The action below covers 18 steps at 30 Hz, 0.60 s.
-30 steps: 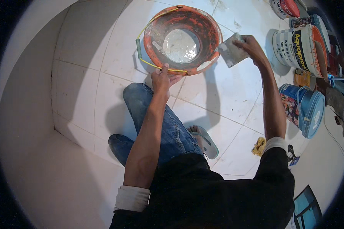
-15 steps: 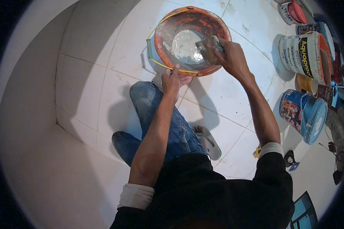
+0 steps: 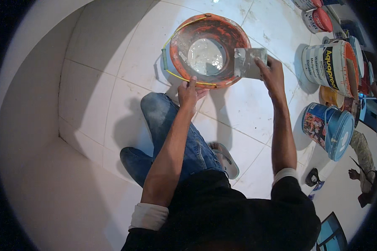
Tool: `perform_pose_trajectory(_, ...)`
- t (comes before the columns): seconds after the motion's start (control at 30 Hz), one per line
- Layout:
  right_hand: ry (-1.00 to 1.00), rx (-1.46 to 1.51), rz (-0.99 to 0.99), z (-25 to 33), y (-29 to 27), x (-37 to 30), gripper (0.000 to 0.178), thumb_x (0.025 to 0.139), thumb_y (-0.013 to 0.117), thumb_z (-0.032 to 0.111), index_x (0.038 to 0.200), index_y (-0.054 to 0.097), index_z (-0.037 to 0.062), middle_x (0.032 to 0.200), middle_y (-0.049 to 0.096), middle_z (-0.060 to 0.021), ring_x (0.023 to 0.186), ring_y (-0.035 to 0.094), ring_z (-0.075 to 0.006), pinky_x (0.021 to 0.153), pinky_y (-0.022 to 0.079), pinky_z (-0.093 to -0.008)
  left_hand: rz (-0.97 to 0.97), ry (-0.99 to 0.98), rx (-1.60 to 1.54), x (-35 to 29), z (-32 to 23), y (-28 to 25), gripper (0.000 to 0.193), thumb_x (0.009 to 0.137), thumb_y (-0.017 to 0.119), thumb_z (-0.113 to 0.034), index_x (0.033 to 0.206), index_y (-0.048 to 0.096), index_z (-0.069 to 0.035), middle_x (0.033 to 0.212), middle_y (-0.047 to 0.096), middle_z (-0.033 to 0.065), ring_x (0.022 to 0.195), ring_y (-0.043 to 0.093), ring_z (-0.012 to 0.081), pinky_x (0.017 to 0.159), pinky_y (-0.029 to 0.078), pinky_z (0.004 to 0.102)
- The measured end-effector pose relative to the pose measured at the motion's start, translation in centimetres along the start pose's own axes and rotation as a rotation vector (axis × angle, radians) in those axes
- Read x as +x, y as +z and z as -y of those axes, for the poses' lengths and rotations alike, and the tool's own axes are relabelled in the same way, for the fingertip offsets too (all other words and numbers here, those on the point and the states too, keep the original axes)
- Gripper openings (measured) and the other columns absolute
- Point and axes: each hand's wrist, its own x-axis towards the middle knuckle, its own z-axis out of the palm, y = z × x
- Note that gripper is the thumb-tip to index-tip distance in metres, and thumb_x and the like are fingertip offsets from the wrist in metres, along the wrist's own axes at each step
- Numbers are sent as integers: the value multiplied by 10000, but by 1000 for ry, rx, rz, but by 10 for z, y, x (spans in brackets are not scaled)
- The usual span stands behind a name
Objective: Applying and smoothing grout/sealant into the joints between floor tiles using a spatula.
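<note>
An orange bucket (image 3: 238, 38), stained inside, stands tilted on the floor before me with its mouth toward me. Wet white paste (image 3: 205, 56) covers its bottom. My left hand (image 3: 188, 94) grips the near rim, thumb on top and fingers underneath, beside the yellow wire handle (image 3: 176, 75) with its green grip. At the right side of the bucket, my right hand (image 3: 273, 75) holds a wide putty knife (image 3: 247, 62). Its flat blade is smeared with paste and overlaps the bucket's right rim in view.
To the right stand a large white bucket (image 3: 316, 62), a blue lidded bucket (image 3: 316, 121) and a red-lidded tub (image 3: 314, 21). Another person's patterned sleeve or trouser leg (image 3: 362, 148) shows at the right edge. My sandalled foot (image 3: 225, 161) rests on the tiles; a wall (image 3: 33, 125) rises at left.
The putty knife has come up out of the bucket's inside to its right rim, and its blade now shows flat. My left hand keeps its hold on the rim.
</note>
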Motion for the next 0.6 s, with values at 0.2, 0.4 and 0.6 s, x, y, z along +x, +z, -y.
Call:
perform_pose_trajectory(0.2,318,589,98,-71,37,-31,301,894,755,245,1011,722,-30,819,683,-38,665,599,-97,589,495,-270,-29,22,-18,0,1,7,366,1023,534,-230,1199,466,84,1031,634,234,791,725,315,729,660,387)
perform_pose_trajectory(0.4,433,722,-4,-128,55,-76,278,869,779,225,957,715,-31,792,668,-37,631,592,-101,567,496,-281,-73,51,-21,4,2,6,396,1023,526,-201,1266,448,102,1070,622,239,798,722,324,704,666,380)
perform_pose_trajectory(0.6,465,618,-48,-133,12,-112,317,885,769,257,981,721,-41,711,593,33,582,509,-79,561,469,-275,-75,106,1,10,4,4,384,1013,545,-201,1227,466,108,1065,616,230,806,711,325,698,667,377)
